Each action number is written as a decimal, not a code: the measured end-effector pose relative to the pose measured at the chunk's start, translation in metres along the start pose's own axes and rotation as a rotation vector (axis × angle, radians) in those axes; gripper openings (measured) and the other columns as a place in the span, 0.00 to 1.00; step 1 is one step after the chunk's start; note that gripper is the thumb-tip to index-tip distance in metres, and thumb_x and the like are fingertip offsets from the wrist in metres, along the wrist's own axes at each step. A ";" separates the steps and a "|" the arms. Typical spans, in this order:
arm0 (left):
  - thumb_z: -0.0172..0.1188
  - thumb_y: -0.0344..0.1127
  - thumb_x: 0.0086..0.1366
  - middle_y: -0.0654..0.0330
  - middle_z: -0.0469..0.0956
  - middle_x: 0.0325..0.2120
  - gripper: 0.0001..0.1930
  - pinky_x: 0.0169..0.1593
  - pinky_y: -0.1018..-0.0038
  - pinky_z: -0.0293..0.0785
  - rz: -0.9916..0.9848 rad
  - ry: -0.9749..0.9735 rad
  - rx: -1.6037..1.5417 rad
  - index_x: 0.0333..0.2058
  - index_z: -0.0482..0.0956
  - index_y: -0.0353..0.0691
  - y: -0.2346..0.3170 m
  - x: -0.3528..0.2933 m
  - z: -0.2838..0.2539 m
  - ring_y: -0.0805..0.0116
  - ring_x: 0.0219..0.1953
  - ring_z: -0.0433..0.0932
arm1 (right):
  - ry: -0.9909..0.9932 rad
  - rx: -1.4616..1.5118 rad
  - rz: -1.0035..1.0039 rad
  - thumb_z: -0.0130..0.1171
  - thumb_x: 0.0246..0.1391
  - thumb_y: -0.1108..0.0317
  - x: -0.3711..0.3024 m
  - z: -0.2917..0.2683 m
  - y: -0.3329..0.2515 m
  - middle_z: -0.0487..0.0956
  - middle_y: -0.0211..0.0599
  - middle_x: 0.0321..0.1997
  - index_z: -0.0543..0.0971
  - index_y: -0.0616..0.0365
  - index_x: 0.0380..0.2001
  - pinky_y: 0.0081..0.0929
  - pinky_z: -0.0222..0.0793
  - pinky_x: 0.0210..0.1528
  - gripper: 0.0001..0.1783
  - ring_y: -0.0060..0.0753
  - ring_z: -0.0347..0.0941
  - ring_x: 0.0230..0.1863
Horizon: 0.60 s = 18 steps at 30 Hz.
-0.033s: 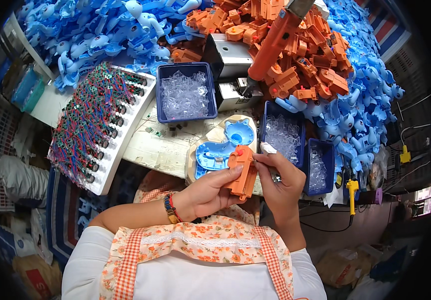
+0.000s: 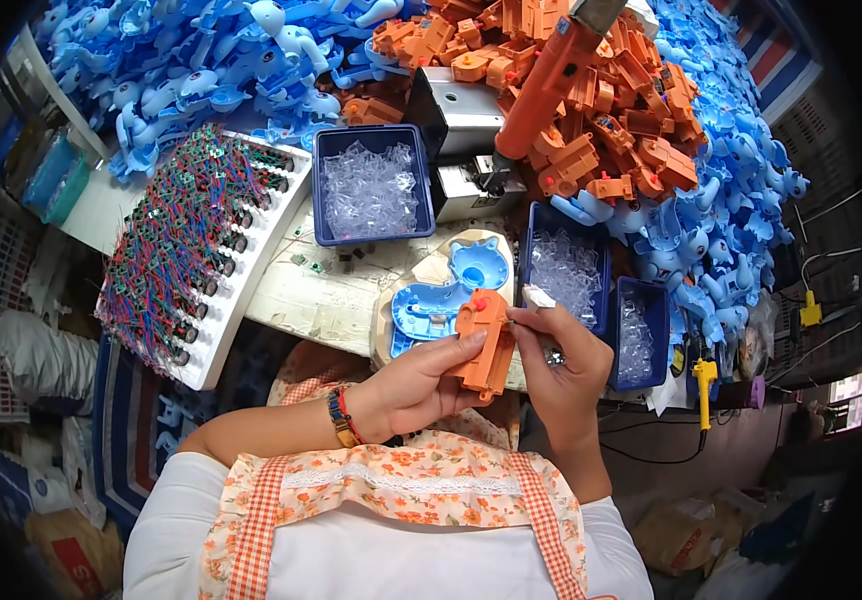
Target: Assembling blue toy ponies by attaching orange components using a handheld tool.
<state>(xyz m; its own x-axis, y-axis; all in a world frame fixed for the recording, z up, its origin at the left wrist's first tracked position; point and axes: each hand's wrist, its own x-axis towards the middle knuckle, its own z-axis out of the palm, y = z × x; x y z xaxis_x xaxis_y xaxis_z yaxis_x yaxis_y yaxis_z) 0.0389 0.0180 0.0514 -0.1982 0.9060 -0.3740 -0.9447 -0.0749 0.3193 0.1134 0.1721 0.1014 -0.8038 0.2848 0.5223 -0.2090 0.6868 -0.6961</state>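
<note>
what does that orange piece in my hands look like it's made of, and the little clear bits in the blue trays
Orange piece: looks like moulded hard plastic, matt, with crisp edges and uniform colour. Clear bits: probably transparent plastic, glossy, glinting white where light hits; too small to tell more. Blue trays: seemingly opaque plastic with smooth rims.

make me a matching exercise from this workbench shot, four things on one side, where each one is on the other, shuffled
Things:
1. orange plastic part
2. blue shell piece
3. white rack of wired parts
4. yellow-handled tool

Places:
A. person's far left on the bench
B. held in both the left hand and right hand
C. at the bench edge, person's right
D. on the wooden jig just beyond the hands

Pairs: 1-B, 2-D, 3-A, 4-C
</note>
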 end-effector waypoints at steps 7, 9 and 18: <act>0.48 0.49 0.74 0.61 0.75 0.50 0.22 0.51 0.67 0.75 0.110 0.014 0.138 0.59 0.67 0.43 -0.001 -0.002 0.003 0.70 0.50 0.76 | 0.000 -0.170 -0.139 0.64 0.48 0.84 0.000 0.004 0.000 0.84 0.43 0.34 0.80 0.66 0.37 0.25 0.79 0.39 0.11 0.34 0.84 0.36; 0.47 0.49 0.74 0.61 0.74 0.51 0.22 0.52 0.67 0.75 0.099 0.006 0.143 0.59 0.67 0.42 -0.001 -0.002 0.004 0.69 0.50 0.76 | 0.027 0.125 0.062 0.64 0.49 0.85 -0.002 0.001 0.001 0.84 0.43 0.35 0.79 0.66 0.38 0.24 0.79 0.41 0.11 0.31 0.83 0.38; 0.47 0.48 0.74 0.60 0.74 0.52 0.22 0.53 0.68 0.74 0.092 -0.007 0.132 0.59 0.67 0.41 -0.003 -0.005 0.005 0.69 0.51 0.76 | 0.012 0.269 0.057 0.61 0.50 0.87 -0.006 -0.002 0.008 0.83 0.45 0.38 0.76 0.68 0.40 0.22 0.79 0.42 0.12 0.31 0.82 0.41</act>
<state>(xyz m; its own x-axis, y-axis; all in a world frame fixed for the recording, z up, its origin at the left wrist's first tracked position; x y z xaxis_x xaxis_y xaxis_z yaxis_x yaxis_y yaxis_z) 0.0435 0.0157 0.0563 -0.2802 0.9009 -0.3316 -0.8801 -0.1031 0.4636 0.1179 0.1774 0.0932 -0.8123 0.3269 0.4831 -0.3054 0.4672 -0.8297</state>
